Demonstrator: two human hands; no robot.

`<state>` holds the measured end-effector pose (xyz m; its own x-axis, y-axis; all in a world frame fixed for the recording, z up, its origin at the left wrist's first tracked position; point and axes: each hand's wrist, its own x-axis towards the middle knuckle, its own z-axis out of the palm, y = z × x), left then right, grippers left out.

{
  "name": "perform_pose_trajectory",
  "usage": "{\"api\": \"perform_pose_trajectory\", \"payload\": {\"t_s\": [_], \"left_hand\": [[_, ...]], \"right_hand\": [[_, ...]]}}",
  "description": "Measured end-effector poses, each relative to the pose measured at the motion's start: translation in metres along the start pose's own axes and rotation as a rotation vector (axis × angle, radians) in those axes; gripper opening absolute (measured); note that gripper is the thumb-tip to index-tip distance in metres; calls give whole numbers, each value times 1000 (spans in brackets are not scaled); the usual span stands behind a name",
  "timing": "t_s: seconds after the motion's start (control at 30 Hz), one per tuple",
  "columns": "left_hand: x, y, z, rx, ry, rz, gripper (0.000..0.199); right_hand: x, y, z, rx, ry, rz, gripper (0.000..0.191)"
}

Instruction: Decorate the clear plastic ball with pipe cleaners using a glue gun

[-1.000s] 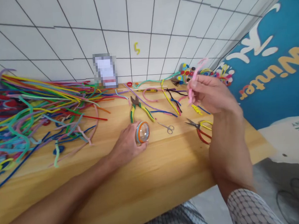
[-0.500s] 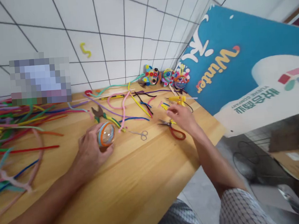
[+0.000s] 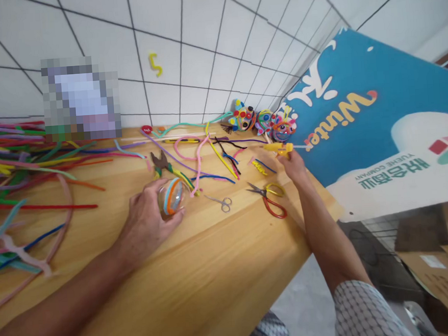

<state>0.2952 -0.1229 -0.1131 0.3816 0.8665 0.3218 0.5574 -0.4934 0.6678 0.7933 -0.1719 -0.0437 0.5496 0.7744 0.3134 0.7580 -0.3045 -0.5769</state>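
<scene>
My left hand [image 3: 147,219] is wrapped round a clear plastic ball [image 3: 173,198] with orange and light blue pipe cleaner bands. Over at the right, my right hand [image 3: 295,165] grips the handle of a yellow hot glue gun [image 3: 278,148]; a pale glue stick pokes out of its back. Just left of that hand lie scissors [image 3: 267,198] with red and yellow handles. Small silver scissors [image 3: 223,204] rest between the hands. Pliers [image 3: 170,171] with green and yellow handles lie open behind the ball.
Many coloured pipe cleaners [image 3: 35,166] cover the left of the wooden table [image 3: 201,282]. Several decorated balls [image 3: 243,116] stand by the tiled wall. A yellow utility knife [image 3: 183,140] lies at the back. A blue printed board [image 3: 358,117] borders the right edge, with cardboard boxes [image 3: 438,265] below.
My right hand has moved from above the red-handled scissors to the glue gun and closed on its handle. The ball has turned in my left hand. The view has shifted a little.
</scene>
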Motion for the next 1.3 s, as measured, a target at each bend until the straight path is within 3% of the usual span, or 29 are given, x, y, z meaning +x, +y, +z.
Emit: {"api": "perform_pose_trajectory", "payload": {"t_s": [0.13,0.2,0.33,0.43,0.6,0.77,0.93,1.17,1.3], "left_hand": [[-1,3,-2,-63,36,69,72],[-1,4,-5,-88,-12,98,74],[1,2,-5,-118,-40,153,81],[1,2,-5,-127,-60,163,82],[1,7,-9,-147,-92,136,83],[3,7,-9,-174,-114,89,87],[3,1,-2,-151,-55,86,87],[-2,-4,0,-117,48,194,88],[-3,-1,-1,-122,87,242,83]], "right_hand": [[-8,-54,5,240,50,-43,33],[-20,-91,15,330,30,-104,34],[-58,-159,43,411,-175,-217,37],[-87,-185,66,381,-258,-218,41],[-111,-183,87,278,-255,-257,45],[-113,-169,93,271,-215,-328,33],[-119,-171,99,241,-172,-367,18],[-123,-171,102,237,-80,-482,20],[-123,-168,102,268,-103,-543,22]]}}
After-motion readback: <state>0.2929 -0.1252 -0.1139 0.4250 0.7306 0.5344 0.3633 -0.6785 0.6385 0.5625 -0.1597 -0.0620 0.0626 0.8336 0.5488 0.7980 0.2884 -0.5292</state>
